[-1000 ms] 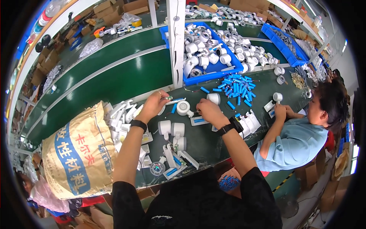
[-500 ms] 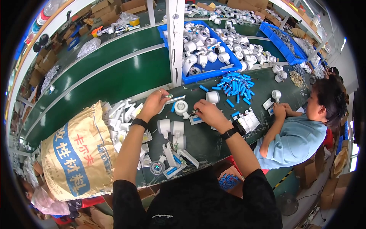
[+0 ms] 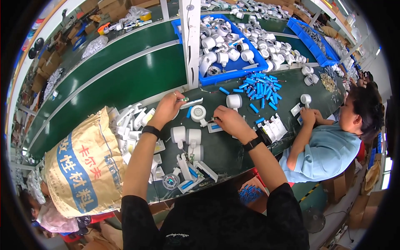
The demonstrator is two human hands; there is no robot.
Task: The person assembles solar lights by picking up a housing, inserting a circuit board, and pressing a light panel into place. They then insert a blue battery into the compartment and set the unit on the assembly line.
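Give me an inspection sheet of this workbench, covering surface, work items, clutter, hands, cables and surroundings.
Surface: dark green bench, crowded with parts.
Job's things: round white fan unit lying between the hands; a slim tool at the left hand; a small blue-and-white part at the right hand.
Clutter: loose blue cylinders; white housings near the bench edge; white plastic pieces spilling from a printed sack.
Hands: left hand pinches the tool; right hand rests on the small part.
Cables: thin wire beside the cylinders.
Surroundings: blue bin of white parts; green conveyor; seated co-worker on the right.
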